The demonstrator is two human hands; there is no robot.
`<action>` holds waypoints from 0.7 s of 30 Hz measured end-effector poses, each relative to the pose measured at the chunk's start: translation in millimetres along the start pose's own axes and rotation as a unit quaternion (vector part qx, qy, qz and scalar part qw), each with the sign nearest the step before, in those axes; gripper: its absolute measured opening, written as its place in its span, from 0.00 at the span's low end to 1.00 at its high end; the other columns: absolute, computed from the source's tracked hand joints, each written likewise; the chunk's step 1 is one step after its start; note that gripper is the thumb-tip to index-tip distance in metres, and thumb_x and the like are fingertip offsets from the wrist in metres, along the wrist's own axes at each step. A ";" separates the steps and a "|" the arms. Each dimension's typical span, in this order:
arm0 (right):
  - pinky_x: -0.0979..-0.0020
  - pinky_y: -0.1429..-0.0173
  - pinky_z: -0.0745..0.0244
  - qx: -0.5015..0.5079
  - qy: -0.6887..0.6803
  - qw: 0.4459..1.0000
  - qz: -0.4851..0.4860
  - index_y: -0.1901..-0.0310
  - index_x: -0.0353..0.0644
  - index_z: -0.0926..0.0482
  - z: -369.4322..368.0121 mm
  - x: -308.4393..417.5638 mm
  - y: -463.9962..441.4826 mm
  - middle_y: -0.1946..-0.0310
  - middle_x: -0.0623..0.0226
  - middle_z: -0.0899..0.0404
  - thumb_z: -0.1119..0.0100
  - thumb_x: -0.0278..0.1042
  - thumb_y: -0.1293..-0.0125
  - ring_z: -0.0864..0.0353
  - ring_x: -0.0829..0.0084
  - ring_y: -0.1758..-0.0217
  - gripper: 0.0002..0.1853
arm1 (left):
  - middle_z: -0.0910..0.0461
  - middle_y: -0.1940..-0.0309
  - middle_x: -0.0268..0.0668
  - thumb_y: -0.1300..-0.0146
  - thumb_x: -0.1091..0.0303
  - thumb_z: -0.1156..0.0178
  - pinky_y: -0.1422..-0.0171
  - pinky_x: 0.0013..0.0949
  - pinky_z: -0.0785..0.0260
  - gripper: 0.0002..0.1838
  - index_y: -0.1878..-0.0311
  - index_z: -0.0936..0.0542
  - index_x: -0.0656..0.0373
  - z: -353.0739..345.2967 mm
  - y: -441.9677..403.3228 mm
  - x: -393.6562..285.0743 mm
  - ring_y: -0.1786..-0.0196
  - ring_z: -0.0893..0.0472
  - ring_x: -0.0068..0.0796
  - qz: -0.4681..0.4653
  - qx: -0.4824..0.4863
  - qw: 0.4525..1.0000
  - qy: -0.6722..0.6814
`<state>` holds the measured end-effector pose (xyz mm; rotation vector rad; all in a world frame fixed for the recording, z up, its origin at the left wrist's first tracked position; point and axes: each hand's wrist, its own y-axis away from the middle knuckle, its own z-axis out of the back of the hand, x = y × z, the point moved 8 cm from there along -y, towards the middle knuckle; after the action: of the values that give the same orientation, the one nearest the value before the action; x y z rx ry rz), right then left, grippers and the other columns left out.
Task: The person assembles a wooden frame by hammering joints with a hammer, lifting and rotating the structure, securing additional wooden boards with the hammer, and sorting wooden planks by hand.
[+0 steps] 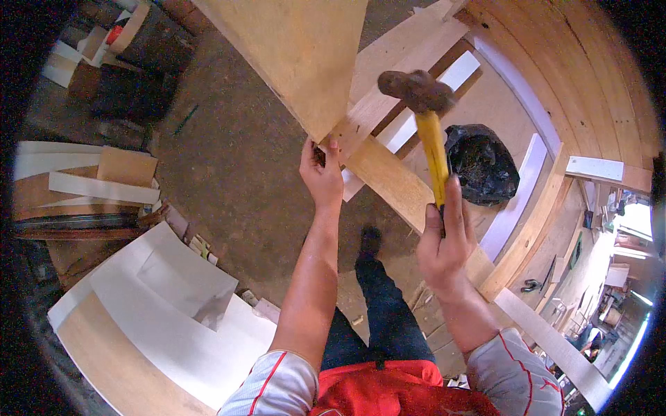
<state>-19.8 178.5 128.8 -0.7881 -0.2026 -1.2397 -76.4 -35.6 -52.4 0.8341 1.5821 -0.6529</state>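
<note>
My right hand point(447, 253) is closed around the black lower end of a hammer point(433, 149). Its handle is yellow and its rusty brown head points up, tilted to the left. My left hand point(322, 173) grips the pointed lower end of a wooden board point(305, 62), thumb and fingers around the corner where it meets a pale wooden strip point(361, 125). A small dark mark, maybe a nail, shows on that strip beside my thumb. Below the joint, a yellowish wooden rail point(392, 180) runs down to the right, behind the hammer and my right hand.
A black plastic bag point(482, 165) with dark contents lies right of the hammer, among the frame's boards. White curved sheets point(132, 298) lie at lower left. Stacked board offcuts point(90, 177) stand at left. A plank wall point(583, 69) rises at upper right, with scissors point(533, 285) below.
</note>
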 end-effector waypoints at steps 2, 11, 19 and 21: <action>0.51 0.57 0.20 -0.041 0.023 0.998 0.042 0.26 0.52 0.33 -15.9 -4.7 12.3 0.61 0.47 0.21 0.49 0.21 0.32 0.18 0.46 0.62 0.32 | 0.17 0.52 0.36 0.29 0.69 0.37 0.45 0.31 0.29 0.15 0.43 0.21 0.66 1.8 0.0 4.1 0.51 0.21 0.25 0.013 -0.003 1.000 -0.006; 0.53 0.59 0.20 0.050 -0.019 0.998 -0.034 0.28 0.48 0.30 -5.8 -3.3 3.9 0.61 0.48 0.20 0.44 0.19 0.34 0.18 0.49 0.62 0.32 | 0.17 0.51 0.36 0.29 0.69 0.38 0.42 0.31 0.30 0.15 0.44 0.21 0.66 -1.3 2.5 -1.2 0.48 0.21 0.25 0.025 -0.004 1.000 0.008; 0.59 0.57 0.22 0.022 -0.054 0.998 0.010 0.30 0.38 0.28 9.6 16.4 2.1 0.60 0.49 0.19 0.41 0.15 0.36 0.18 0.54 0.63 0.30 | 0.18 0.55 0.33 0.28 0.68 0.37 0.49 0.26 0.31 0.17 0.42 0.23 0.67 -1.9 -2.3 -0.3 0.55 0.22 0.20 -0.021 -0.005 1.000 0.013; 0.59 0.58 0.22 0.090 0.020 0.996 -0.019 0.30 0.39 0.28 -16.1 1.4 5.7 0.61 0.49 0.20 0.42 0.17 0.35 0.19 0.53 0.64 0.30 | 0.18 0.55 0.33 0.29 0.68 0.36 0.49 0.26 0.31 0.17 0.42 0.23 0.67 0.4 -0.3 1.6 0.55 0.22 0.20 -0.012 -0.002 1.000 0.014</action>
<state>-18.5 167.8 115.5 -0.6054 -0.2946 -1.2535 -76.6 -35.8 -54.1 0.8243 1.6209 -0.6578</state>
